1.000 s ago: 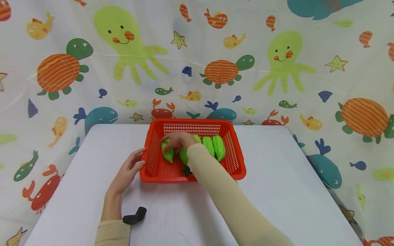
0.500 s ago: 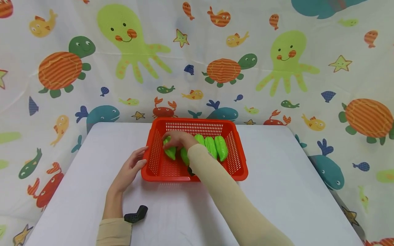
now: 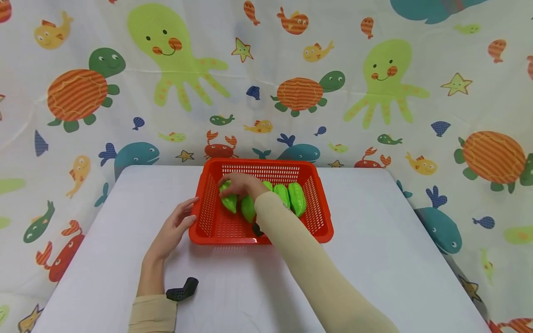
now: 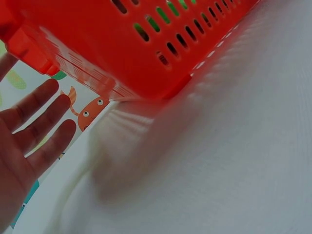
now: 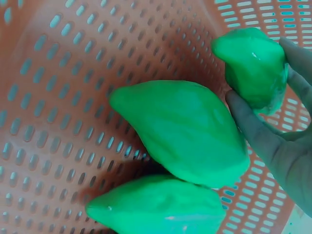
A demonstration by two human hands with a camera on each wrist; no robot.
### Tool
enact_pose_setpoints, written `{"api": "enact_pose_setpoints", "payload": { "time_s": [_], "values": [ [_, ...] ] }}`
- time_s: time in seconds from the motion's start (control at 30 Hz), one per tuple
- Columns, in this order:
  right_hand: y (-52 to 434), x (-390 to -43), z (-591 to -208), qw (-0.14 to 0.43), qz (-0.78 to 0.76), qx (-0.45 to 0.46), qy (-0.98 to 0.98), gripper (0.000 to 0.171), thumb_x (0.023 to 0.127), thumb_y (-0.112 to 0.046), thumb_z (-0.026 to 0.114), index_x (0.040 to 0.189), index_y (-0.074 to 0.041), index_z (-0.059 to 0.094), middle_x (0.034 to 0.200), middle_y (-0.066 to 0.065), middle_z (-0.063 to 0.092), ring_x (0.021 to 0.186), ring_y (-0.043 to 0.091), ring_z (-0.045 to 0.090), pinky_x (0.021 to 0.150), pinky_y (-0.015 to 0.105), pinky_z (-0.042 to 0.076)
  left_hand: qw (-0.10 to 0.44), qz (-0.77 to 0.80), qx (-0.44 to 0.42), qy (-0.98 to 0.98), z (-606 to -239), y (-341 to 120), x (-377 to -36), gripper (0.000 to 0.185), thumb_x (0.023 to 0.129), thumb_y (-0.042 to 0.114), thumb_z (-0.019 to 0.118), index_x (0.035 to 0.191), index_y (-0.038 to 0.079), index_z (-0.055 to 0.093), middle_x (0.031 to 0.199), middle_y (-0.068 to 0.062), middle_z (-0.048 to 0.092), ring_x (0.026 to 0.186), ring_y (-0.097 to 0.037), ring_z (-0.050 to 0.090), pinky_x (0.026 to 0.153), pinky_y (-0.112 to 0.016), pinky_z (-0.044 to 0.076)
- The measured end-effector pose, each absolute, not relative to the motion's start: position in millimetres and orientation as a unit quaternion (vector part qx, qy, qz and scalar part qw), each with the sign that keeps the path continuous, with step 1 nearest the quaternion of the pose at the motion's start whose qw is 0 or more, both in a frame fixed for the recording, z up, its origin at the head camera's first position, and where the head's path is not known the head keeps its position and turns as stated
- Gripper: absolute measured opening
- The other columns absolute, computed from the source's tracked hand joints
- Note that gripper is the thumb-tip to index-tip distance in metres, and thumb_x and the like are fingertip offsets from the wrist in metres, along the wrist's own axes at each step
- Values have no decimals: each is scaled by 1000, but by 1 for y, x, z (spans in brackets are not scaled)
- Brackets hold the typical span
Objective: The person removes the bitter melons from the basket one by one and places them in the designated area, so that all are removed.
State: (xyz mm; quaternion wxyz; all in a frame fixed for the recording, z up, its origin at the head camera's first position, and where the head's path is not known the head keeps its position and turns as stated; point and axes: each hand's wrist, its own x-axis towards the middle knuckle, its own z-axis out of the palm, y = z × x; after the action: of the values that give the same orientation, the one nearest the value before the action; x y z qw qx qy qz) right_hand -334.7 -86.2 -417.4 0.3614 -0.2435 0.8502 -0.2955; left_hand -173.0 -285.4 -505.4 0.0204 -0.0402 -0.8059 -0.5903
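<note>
A red perforated basket (image 3: 233, 240) holds several shiny green, pointed, faintly ridged fruits. My right hand (image 3: 240, 184) reaches into its left part and grips the leftmost green fruit (image 3: 230, 201) between thumb and fingers. In the right wrist view this fruit (image 5: 256, 68) sits at the upper right, beside another green fruit (image 5: 187, 131) that lies close to the thumb. Part of the row is hidden under my right forearm. My left hand (image 3: 172, 231) is beside the basket's left rim, fingers loosely spread. The left wrist view shows the left hand's fingers (image 4: 41, 117) straight, holding nothing.
More green fruits (image 3: 297, 200) line the basket's right side. A black device (image 3: 183, 290) is by my left wrist, and another dark one (image 3: 257, 229) shows under the right. The white table (image 3: 362, 259) meets a sea-animal cloth (image 3: 266, 60) behind.
The leftmost fruit has shifted slightly towards the back of the basket with my right hand. My left hand stays beside the rim. The head view has swayed a little.
</note>
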Motion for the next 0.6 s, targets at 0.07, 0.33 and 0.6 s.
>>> {"api": "enact_pose_setpoints", "payload": {
  "time_s": [0.07, 0.33, 0.6],
  "values": [
    [-85, -334, -415, 360, -295, -245, 851, 43, 94, -21, 66, 136, -15, 57, 120, 6, 54, 101, 23, 57, 88, 37, 55, 20, -592, -39, -805, -506, -285, -173, 57, 100, 37, 53, 152, 26, 33, 145, -7, 44, 130, -25, 41, 102, -54, 42],
    [-83, -334, -410, 375, -319, -242, 836, 43, 94, -20, 66, 136, -14, 57, 120, 6, 54, 104, 23, 56, 91, 40, 54, 18, -597, -39, -801, -506, -285, -173, 58, 100, 36, 53, 152, 25, 33, 145, -9, 44, 131, -27, 40, 102, -57, 41],
    [-83, -337, -401, 360, -340, -250, 832, 42, 94, -20, 66, 135, -14, 57, 120, 6, 53, 105, 23, 56, 89, 40, 55, 13, -600, -36, -799, -506, -286, -173, 58, 99, 37, 53, 152, 26, 33, 145, -8, 44, 131, -27, 39, 103, -59, 40]
  ]
}}
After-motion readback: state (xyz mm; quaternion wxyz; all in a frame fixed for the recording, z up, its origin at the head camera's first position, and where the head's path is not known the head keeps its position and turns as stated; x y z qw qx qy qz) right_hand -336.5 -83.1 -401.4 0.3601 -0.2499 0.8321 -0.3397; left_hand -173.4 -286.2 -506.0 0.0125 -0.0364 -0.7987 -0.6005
